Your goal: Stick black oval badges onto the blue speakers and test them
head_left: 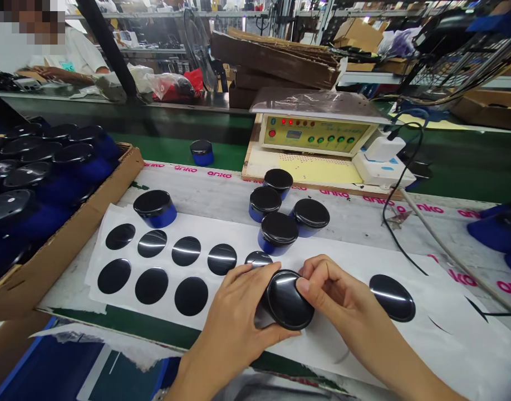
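Note:
My left hand [239, 312] is wrapped round a round, black-topped unit [289, 303], its glossy face tilted up towards me. My right hand [341, 303] is closed at the unit's right edge, thumb pressed on the black face; whether a loose sticker edge lies under it I cannot tell. Beneath both hands lies a white sheet [151, 312] of round black stickers, several to the left and one sticker [392, 298] to the right. Just beyond my hands stand several blue units with black lids, the nearest lidded unit [278, 231] behind the held one. Another blue unit [155, 208] stands on the sheet's far left.
A cardboard box [109, 184] packed with blue units stands at the left. Behind sits a control box [316, 136] with lit buttons, beside a white power adapter [384, 146]. A black cable [389, 223] crosses the right side. Across the bench is another person's arm [63, 75].

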Demonstrator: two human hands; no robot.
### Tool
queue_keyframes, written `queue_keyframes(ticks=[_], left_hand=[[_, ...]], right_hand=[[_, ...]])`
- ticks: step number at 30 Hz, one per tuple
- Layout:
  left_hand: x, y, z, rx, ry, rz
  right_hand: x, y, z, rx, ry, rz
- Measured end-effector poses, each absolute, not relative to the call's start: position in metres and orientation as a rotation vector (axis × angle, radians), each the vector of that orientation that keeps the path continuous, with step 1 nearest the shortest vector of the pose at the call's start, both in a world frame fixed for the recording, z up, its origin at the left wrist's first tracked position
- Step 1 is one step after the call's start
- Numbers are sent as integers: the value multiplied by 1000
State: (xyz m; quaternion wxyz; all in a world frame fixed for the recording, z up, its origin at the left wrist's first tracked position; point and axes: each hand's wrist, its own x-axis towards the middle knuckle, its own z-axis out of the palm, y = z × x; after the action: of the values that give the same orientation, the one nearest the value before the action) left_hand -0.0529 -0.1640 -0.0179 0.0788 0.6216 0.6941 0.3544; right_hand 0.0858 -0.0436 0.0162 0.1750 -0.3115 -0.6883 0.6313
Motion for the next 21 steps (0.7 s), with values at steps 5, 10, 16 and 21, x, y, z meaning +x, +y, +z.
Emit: queue_keyframes(ticks=[5, 10, 16, 21], left_hand=[[-53, -164, -16, 1859, 2074, 1066], [-53, -164, -17, 1860, 2063, 1071], [-51, -164, -17, 1872, 2087, 1077], [-54, -165, -18, 1880, 2069, 1055]], right_hand=[[85, -46, 15, -888, -1972, 1722], [85, -46, 13, -886, -1982, 1701], [86, -46, 13, -861, -1992, 1705], [88, -47, 13, -862, -1987, 1696]])
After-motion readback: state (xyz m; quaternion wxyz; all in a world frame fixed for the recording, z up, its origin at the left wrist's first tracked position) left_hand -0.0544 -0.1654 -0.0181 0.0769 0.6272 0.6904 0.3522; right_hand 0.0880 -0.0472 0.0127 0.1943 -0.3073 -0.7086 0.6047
